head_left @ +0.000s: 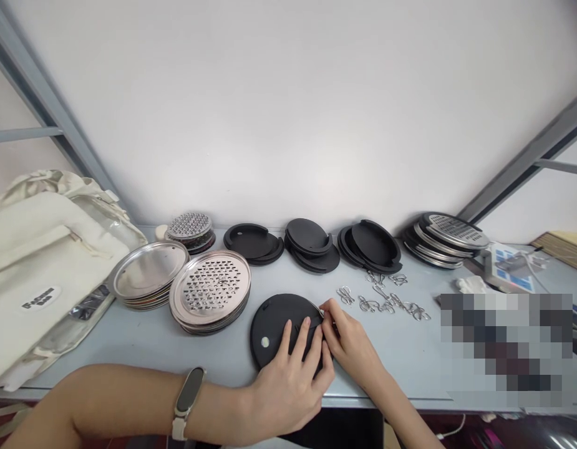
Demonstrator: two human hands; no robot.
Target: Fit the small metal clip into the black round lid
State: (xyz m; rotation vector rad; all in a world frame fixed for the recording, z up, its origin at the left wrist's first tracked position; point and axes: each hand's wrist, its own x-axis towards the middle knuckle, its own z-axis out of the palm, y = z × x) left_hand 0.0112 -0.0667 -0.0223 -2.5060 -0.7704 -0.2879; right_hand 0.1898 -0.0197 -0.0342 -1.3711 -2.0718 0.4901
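Note:
A round black plastic disc (275, 317) lies on the table at the front edge, with a small pale sticker on its left part. My left hand (290, 380) rests on top of it, fingers spread and pressing down. At the disc's right rim my right hand (351, 340) is closed in a pinch on a thin metal wire clip (321, 309), most of which the fingers hide. Several loose wire clips (393, 302) are scattered behind my right hand. To the left of the disc stands a stack of round metal graters (211, 290).
Stacked metal discs (150, 271) and small graters (189, 226) stand at the left, beside a cream bag (45, 249). Black round holders (251, 242) line the wall. A mixed stack (447, 240) and a white-and-blue box (510, 268) are at the right. Part of the right side is pixelated.

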